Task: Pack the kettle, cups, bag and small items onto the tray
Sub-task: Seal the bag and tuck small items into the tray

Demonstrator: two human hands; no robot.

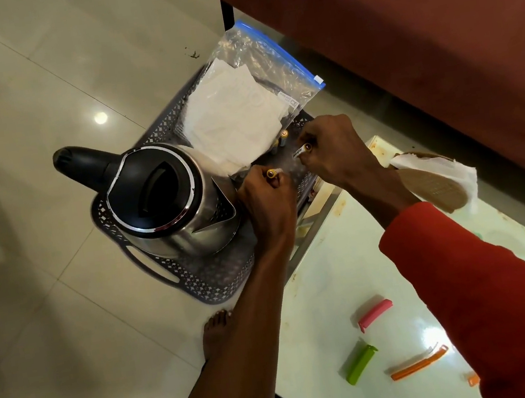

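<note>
A steel kettle [160, 199] with a black lid and handle stands on a grey perforated tray [212, 280] on the floor. A clear zip bag [250, 99] of white paper lies on the tray's far end. Small batteries [281, 140] stand on the tray beside the bag. My left hand [268, 204] is shut on a small battery [272, 173] just right of the kettle. My right hand [332, 152] pinches another battery [303, 151] over the tray's right side. No cups show.
A pale glass table [366, 272] at lower right holds pink [375, 314], green [360, 364] and orange [419, 367] bag clips and a brown item in white wrap [435, 188]. A red sofa [415, 25] runs behind. My bare foot [216, 333] stands beside the tray.
</note>
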